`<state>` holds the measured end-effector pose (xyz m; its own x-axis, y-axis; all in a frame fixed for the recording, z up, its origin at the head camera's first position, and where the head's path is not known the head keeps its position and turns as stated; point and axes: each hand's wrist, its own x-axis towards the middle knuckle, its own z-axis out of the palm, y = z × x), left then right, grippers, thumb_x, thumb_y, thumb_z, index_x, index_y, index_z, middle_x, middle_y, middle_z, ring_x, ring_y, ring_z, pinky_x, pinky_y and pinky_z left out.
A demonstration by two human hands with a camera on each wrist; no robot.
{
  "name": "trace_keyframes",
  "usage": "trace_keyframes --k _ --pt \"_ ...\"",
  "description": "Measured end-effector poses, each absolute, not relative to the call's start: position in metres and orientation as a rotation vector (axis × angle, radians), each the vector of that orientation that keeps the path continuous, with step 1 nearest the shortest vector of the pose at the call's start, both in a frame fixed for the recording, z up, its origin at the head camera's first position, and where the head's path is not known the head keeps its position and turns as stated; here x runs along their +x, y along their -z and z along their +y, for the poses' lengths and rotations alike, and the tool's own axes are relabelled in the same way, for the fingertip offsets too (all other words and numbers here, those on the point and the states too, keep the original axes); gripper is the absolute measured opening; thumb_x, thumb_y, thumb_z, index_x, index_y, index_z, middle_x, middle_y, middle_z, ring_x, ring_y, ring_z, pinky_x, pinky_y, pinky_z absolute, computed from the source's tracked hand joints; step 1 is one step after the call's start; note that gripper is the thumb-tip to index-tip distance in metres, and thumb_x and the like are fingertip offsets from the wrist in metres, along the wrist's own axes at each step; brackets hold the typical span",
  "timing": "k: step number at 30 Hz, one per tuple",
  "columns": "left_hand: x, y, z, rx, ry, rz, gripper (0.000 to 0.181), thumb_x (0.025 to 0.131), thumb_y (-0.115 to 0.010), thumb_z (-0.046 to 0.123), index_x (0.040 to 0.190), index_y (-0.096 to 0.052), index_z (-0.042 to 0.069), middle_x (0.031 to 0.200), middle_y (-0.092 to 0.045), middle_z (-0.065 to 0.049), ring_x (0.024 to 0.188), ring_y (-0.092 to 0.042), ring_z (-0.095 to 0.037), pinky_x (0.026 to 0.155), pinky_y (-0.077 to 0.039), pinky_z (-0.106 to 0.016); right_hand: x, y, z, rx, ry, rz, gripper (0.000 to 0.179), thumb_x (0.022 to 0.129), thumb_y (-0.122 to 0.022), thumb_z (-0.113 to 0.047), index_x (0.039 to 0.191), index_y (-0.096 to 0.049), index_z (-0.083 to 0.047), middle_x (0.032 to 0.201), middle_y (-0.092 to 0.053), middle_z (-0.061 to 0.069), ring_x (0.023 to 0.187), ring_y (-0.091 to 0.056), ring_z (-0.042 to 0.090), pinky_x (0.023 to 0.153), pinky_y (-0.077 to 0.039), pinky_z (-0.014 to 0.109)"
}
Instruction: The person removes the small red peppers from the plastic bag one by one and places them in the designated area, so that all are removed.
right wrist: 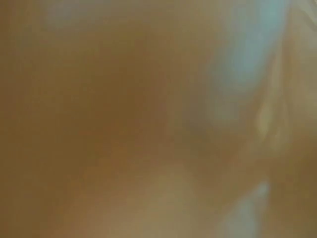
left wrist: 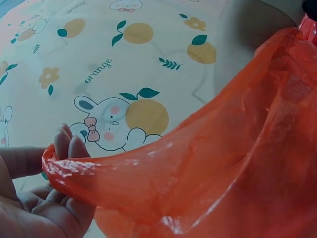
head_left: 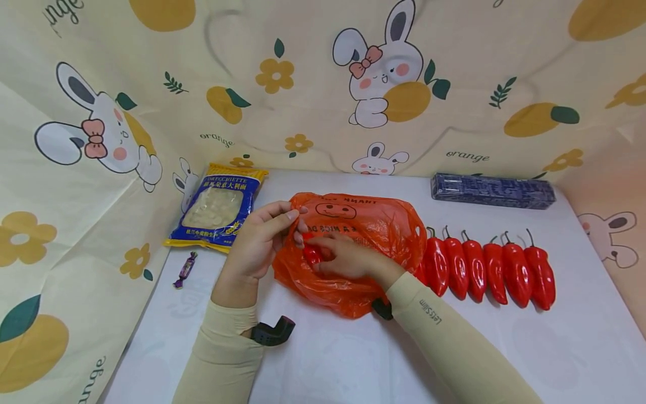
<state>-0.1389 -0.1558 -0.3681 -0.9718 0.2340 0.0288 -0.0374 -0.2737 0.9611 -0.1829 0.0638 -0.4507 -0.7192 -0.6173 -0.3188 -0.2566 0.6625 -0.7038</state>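
A thin red-orange plastic bag (head_left: 393, 213) with a printed face and lettering lies in the middle of the table. My left hand (head_left: 262, 238) pinches its left edge between thumb and fingers, and in the left wrist view the bag's film (left wrist: 198, 163) stretches taut from those fingertips. Over the bag, my right hand (head_left: 348, 256) grips a glossy red chili pepper (head_left: 312, 256) at the bag's left side, with thumb and fingers about it. Part of that pepper is hidden by the fingers. The right wrist view is only an orange-brown blur.
Several red peppers (head_left: 475, 270) with dark stems stand in a row right of the bag, the nearest partly covered by it. Behind them lies a dark blue patterned box (head_left: 492, 191). A pasta packet (head_left: 214, 207) and a purple wrapped candy (head_left: 185, 270) lie at the left.
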Motion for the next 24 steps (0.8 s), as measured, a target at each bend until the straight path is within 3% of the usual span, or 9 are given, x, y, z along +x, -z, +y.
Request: trace_keyframes --k 6,12,17,20,24 --pt "-0.1385 0.3679 -0.1553 0.245 -2.377 1.757 0.012 0.111 -0.056 0.004 0.11 -0.066 -0.002 0.09 -0.069 -0.011 0.077 -0.064 -0.021 0.076 -0.06 -0.028 -0.1814 0.4541 0.0608 -0.663 0.744 2.4 0.071 0.104 -0.075 -0.04 0.168 -0.043 -0.038 0.174 -0.027 0.017 0.156 -0.028 0.045 0.116 -0.034 0.074" --pt "-0.138 0.3667 -0.1558 0.248 -2.373 1.75 0.013 0.111 -0.056 0.004 0.109 -0.068 0.0 0.091 -0.07 -0.011 0.077 -0.065 -0.021 0.077 -0.061 -0.028 -0.1823 0.4545 0.0601 -0.674 0.816 2.432 0.053 0.105 -0.075 -0.032 0.156 -0.062 -0.024 0.17 -0.033 0.019 0.153 -0.034 0.042 0.117 -0.037 0.07" --pt "-0.1379 0.3661 -0.1558 0.242 -2.369 1.76 0.013 0.111 -0.056 0.005 0.112 -0.067 -0.001 0.091 -0.07 -0.011 0.077 -0.065 -0.021 0.076 -0.061 -0.028 -0.1847 0.4545 0.0615 -0.657 0.859 2.541 0.027 0.107 -0.072 -0.016 0.134 -0.077 -0.018 0.139 -0.061 0.013 0.13 -0.051 0.035 0.11 -0.047 0.057" --pt "-0.1373 0.3657 -0.1562 0.235 -2.36 1.78 0.015 0.112 -0.055 0.006 0.115 -0.066 -0.004 0.092 -0.07 -0.012 0.078 -0.064 -0.022 0.077 -0.06 -0.029 -0.1862 0.4531 0.0635 -0.634 0.888 2.585 0.023 0.106 -0.07 -0.006 0.125 -0.078 -0.016 0.121 -0.067 0.007 0.118 -0.056 0.032 0.108 -0.049 0.051" --pt "-0.1375 0.3654 -0.1565 0.227 -2.348 1.799 0.018 0.113 -0.055 0.007 0.118 -0.066 -0.006 0.093 -0.07 -0.013 0.078 -0.064 -0.021 0.078 -0.06 -0.029 -0.1863 0.4517 0.0666 -0.597 0.884 2.581 0.044 0.104 -0.071 -0.003 0.146 -0.067 -0.017 0.136 -0.065 0.01 0.127 -0.056 0.033 0.115 -0.046 0.055"
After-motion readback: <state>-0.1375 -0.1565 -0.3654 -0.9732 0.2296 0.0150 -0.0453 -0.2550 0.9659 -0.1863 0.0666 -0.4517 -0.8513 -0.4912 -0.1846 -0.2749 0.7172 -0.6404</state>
